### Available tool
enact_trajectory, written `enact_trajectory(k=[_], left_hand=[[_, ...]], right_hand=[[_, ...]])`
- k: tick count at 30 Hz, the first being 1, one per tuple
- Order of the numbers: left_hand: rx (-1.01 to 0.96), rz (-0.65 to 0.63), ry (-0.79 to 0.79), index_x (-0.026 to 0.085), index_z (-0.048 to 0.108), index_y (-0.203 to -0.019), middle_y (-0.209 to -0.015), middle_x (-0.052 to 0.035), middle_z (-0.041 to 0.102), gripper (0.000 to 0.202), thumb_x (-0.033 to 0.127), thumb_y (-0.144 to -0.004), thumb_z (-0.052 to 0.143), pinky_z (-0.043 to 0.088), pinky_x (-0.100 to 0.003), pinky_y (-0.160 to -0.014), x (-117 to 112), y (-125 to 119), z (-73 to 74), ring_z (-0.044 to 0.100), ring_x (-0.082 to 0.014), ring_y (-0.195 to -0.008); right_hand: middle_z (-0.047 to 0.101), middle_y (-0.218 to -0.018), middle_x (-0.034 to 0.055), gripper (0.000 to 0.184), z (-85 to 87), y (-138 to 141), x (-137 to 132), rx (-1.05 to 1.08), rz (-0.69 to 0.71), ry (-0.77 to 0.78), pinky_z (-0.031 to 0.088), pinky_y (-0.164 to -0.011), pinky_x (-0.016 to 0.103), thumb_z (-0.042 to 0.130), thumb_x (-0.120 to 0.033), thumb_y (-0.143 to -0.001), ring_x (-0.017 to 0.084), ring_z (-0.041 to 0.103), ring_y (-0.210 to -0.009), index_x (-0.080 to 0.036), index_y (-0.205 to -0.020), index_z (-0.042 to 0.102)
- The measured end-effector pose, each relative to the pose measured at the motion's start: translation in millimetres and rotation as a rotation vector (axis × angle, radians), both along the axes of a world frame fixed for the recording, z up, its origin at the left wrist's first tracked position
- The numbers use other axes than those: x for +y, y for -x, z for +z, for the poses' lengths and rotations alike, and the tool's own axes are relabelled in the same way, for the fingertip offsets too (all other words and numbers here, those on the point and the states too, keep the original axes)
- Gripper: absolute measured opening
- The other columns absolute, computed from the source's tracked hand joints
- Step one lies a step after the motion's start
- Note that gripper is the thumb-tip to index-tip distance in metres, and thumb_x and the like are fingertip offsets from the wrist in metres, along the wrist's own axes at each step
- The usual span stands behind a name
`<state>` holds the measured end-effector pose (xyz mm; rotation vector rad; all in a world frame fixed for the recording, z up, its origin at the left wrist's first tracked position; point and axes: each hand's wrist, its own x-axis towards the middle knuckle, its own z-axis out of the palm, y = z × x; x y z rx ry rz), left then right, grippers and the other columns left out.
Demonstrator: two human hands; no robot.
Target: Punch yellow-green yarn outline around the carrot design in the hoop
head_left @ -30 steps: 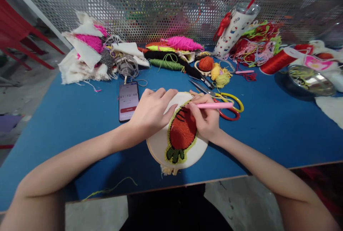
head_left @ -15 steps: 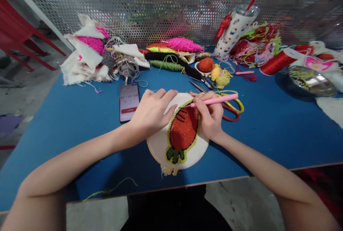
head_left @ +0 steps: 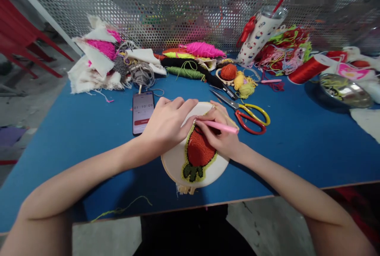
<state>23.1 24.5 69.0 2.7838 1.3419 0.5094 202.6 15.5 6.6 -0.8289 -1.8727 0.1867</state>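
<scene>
Hoop [head_left: 175, 165] near table edge [head_left: 252, 198], pink tool [head_left: 222, 127] in right hand [head_left: 224, 142], scissors [head_left: 236, 106] apart

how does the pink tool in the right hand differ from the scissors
The pink tool is gripped in the right hand over the white cloth, while the scissors lie on the blue table. The pink tool has one slim, straight handle; the scissors have two looped ones. The pink tool's handle is pink, the scissors' are yellow and red. Both have brightly coloured handles.
</scene>
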Motion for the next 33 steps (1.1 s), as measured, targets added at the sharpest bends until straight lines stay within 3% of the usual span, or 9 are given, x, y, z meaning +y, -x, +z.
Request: enact_trajectory(k=[5, 11, 24, 33], left_hand=[[-0.006, -0.011, 0.019, 0.016, 0.058, -0.123, -0.103, -0.0097, 0.071, 0.033, 0.032, -0.098, 0.043, 0.038, -0.036, -0.079, 4.2, 1.4, 0.2, 0.065, -0.0251, -0.094], [0.003, -0.012, 0.064, 0.016, 0.057, -0.123, -0.104, -0.0103, 0.070, 0.034, 0.031, -0.097, 0.042, 0.038, -0.037, -0.079, 7.1, 1.9, -1.4, 0.065, -0.0260, -0.096], [0.029, 0.008, 0.052, 0.016, 0.058, -0.123, -0.099, -0.0099, 0.070, 0.033, 0.030, -0.097, 0.043, 0.039, -0.037, -0.078, 5.6, 0.9, -0.8, 0.065, -0.0265, -0.091], [0.040, 0.009, 0.018, 0.015, 0.057, -0.125, -0.099, -0.0105, 0.070, 0.033, 0.027, -0.096, 0.046, 0.038, -0.037, -0.078, 0.9, 0.6, 3.3, 0.065, -0.0260, -0.091]], right_hand=[[0.063, -0.072, -0.0045, 0.007, -2.5, -3.5, -0.5, 0.293, 0.045, 0.197, 0.049, -0.104, 0.052, 0.060, -0.018, -0.089, 0.014, 0.063, -0.071, -0.025, -0.086, 0.062], [0.048, -0.058, -0.0072, 0.014, -9.3, -3.8, 3.0, 0.549, 0.024, 0.255, 0.052, -0.101, 0.049, 0.060, -0.028, -0.091, 0.012, 0.053, -0.057, -0.024, -0.077, 0.060], [0.048, -0.058, -0.0072, 0.016, -7.7, -3.7, 3.5, 0.568, 0.048, 0.273, 0.052, -0.100, 0.047, 0.060, -0.029, -0.091, 0.012, 0.054, -0.059, -0.024, -0.077, 0.062], [0.060, -0.068, -0.0042, 0.008, -0.8, 0.4, -0.4, 0.332, 0.014, 0.188, 0.050, -0.098, 0.050, 0.062, -0.020, -0.087, 0.016, 0.062, -0.069, -0.025, -0.081, 0.059]])
